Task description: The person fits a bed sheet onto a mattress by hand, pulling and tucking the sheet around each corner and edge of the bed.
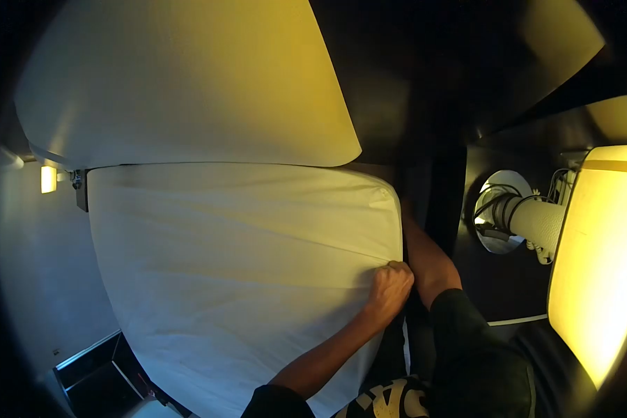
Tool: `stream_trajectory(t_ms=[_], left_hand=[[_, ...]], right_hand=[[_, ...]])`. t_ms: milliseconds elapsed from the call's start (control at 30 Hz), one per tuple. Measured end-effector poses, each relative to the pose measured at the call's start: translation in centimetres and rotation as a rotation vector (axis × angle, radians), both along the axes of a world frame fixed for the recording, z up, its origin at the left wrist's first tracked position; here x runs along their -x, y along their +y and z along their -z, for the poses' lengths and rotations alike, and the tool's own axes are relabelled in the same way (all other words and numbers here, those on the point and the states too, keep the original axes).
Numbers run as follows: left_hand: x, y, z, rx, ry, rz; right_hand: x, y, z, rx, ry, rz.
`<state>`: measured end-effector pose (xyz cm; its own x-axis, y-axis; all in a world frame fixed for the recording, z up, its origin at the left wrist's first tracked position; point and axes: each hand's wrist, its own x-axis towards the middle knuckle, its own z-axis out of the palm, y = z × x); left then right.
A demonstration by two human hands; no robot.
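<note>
My left hand (pixel 390 284) is closed in a fist at the right edge of a mattress, gripping the white sheet (pixel 244 237) that covers it. Creases in the cloth run leftward from the fist. The sheet lies over the mattress and wraps its rounded far right corner. My left arm reaches in from the bottom, past a short black sleeve. Beside the fist, a bare bent limb in dark cloth, apparently my leg (pixel 432 261), stands close along the mattress side. I see no right hand in the view.
A large pale headboard-like panel (pixel 188 83) rises behind the mattress. To the right, a glowing lamp shade (pixel 599 258) sits on a white base, with coiled cables (pixel 498 209) and a round mirror-like disc nearby. A small wall light (pixel 49 179) glows at left. A dark open-framed box (pixel 104 383) stands lower left.
</note>
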<state>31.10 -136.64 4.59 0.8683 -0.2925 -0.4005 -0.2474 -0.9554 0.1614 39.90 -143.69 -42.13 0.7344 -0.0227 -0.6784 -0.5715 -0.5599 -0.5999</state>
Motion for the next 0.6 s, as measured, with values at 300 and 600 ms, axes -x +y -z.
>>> stream_trajectory(t_ms=[300, 600], left_hand=[[0.9, 3.3, 0.2, 0.543, -0.125, -0.188], [0.8, 3.9, -0.2, 0.71, -0.098, -0.342]], right_hand=[[2.7, -4.4, 5.5, -0.803, 0.122, 0.269], [3.0, -6.0, 6.7, -0.879, 0.548, 0.579]])
